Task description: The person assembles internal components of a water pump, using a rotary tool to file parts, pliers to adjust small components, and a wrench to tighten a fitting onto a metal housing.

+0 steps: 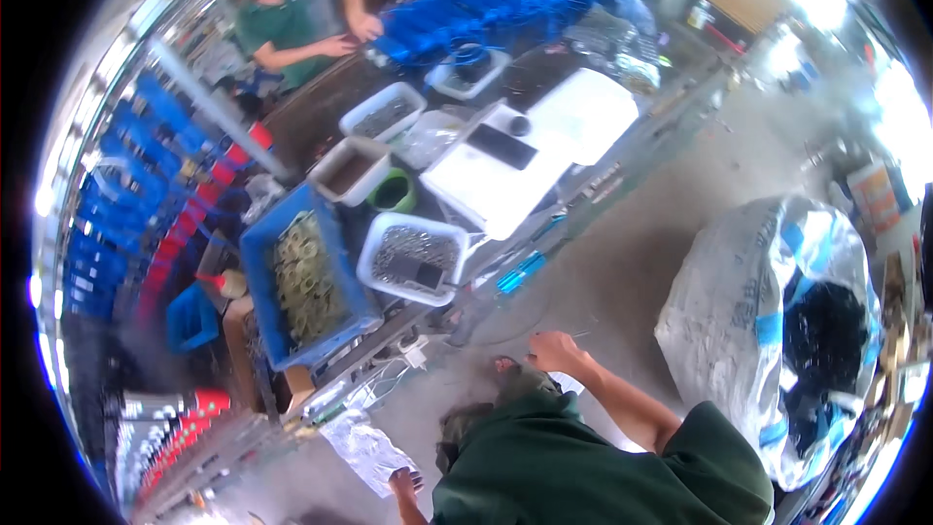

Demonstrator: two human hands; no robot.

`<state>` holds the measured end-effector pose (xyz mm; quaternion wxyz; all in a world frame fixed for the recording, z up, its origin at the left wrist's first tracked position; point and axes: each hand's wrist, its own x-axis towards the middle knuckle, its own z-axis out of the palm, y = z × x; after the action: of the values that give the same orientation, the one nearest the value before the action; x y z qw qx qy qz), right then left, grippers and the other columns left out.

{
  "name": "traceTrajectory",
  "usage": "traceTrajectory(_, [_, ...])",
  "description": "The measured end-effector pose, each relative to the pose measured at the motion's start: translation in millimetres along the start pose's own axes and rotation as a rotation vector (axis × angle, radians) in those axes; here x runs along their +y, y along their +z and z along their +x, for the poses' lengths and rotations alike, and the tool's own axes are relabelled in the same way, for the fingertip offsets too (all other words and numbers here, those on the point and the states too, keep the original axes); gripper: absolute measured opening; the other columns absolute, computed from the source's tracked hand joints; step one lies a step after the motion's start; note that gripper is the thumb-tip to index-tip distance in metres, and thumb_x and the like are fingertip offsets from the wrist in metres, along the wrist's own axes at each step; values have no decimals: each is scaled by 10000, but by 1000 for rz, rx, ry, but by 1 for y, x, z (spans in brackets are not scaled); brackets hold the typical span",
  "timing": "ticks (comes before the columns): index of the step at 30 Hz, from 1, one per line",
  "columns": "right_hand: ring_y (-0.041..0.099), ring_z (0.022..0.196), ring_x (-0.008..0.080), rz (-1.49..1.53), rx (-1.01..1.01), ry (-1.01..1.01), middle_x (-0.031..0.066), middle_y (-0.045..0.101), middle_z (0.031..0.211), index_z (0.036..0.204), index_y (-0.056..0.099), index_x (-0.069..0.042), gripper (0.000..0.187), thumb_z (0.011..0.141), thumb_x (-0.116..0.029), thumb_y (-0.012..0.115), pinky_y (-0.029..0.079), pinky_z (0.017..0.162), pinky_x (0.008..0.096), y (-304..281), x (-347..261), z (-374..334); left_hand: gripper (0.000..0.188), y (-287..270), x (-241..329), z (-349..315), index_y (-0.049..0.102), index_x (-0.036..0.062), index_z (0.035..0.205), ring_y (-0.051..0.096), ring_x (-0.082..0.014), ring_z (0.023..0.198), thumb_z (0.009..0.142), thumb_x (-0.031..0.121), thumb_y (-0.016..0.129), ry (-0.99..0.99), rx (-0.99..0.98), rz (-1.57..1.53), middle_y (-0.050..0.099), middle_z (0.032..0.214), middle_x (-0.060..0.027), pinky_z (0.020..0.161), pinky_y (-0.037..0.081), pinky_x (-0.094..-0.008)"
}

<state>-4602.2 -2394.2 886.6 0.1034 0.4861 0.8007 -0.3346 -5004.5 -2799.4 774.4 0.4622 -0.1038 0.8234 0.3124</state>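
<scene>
My right hand [559, 352] is held out in front of my body over the floor, its fingers closed. A thin line shows at its fingertips, too small to name. Low at my left side hangs my left hand [405, 481], fingers loosely bent and apart, with nothing visible in it. Beyond that hand a crumpled white plastic sheet [364, 447] lies on the floor; I see no grip on it. On the bench, a white tub [364, 277] of small metal parts with a dark block on top stands nearest my hands, beside a blue crate [364, 316] of pale ring-shaped parts.
A big white woven sack [714, 311] with dark material inside stands at right. The bench also bears white boxes [501, 199], a dark phone-like slab [502, 146] and a green ring-shaped container [393, 192]. Across it, a person [287, 19] works at blue parts [496, 10].
</scene>
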Motion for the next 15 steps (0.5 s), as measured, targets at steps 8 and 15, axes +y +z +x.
traceTrajectory(8, [639, 1048, 414, -110, -30, -134, 203, 679, 1120, 1089, 658, -34, 407, 901, -394, 664, 527, 868, 504, -6, -39, 10, 270, 6, -52, -21, 602, 12, 1126, 682, -280, 656, 937, 204, 587, -60, 40, -99, 686, 843, -156, 575, 584, -423])
traceTrajectory(15, [657, 1018, 386, -165, -135, -280, 189, 693, 1092, 1140, 654, -34, 430, 902, -391, 676, 527, 878, 489, 7, -93, 17, 266, -9, -78, -29, 637, -12, 1082, 668, -229, 616, 914, 189, 589, -84, 113, -225, 677, 823, -124, 512, 557, -368])
